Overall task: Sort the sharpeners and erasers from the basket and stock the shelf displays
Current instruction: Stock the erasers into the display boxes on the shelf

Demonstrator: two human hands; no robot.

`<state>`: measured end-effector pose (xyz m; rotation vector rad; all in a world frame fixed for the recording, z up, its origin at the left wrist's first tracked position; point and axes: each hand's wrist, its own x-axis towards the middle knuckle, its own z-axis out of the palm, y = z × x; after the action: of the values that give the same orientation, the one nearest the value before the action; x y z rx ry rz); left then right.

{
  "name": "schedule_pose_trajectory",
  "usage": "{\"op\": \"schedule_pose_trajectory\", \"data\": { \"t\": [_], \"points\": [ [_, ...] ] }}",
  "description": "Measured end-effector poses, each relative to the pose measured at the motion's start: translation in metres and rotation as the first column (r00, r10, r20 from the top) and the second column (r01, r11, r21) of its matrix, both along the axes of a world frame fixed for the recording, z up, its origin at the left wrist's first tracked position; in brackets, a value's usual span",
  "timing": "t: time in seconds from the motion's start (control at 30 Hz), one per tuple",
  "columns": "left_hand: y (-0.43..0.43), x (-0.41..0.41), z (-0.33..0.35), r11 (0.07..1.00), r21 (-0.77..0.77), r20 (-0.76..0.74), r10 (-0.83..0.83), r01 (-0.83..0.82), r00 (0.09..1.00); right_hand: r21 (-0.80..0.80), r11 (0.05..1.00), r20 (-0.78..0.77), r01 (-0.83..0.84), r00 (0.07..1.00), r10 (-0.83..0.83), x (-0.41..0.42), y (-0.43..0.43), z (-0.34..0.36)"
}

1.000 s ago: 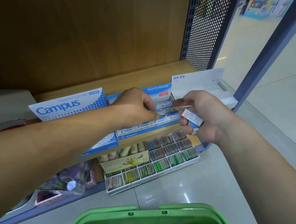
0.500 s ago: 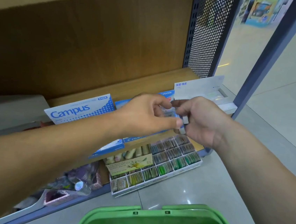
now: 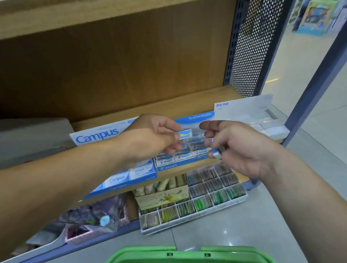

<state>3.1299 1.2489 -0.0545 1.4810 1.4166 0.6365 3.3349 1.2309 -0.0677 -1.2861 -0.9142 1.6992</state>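
Eraser (image 3: 184,136) in left grip (image 3: 154,139), right grip (image 3: 241,147) hiding another

Overhead: I have open air up to the upper shelf board (image 3: 116,16).
Rear: bare shelf (image 3: 170,107) strip, then back panel (image 3: 110,71).
Right: perforated panel (image 3: 254,43) blocks me.
Below: Pilot box (image 3: 165,169) packed with erasers (image 3: 184,155).

"Campus" on the left display box (image 3: 97,137), "PLASTIC ERASER" on the blue box (image 3: 200,116), "PILOT" on erasers (image 3: 166,161)
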Motion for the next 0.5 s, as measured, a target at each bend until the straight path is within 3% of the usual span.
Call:
{"op": "schedule_pose_trajectory", "data": {
  "t": [0.1, 0.2, 0.5],
  "points": [
    [0.010, -0.007, -0.009, 0.993, 0.114, -0.277, 0.008, 0.025, 0.961, 0.032, 0.999, 0.039, 0.033, 0.999, -0.034, 0.004, 0.002, -0.005],
    [0.016, -0.007, -0.017, 0.982, 0.142, -0.450, -0.048, 0.125, 0.892, 0.032, 0.994, 0.039, 0.102, 0.994, -0.103, 0.008, 0.001, -0.012],
    [0.014, 0.004, -0.030, 0.961, 0.127, -0.525, -0.145, 0.246, 0.839, -0.003, 0.988, 0.066, 0.152, 0.986, -0.151, -0.002, 0.001, -0.015]
  ]
}}
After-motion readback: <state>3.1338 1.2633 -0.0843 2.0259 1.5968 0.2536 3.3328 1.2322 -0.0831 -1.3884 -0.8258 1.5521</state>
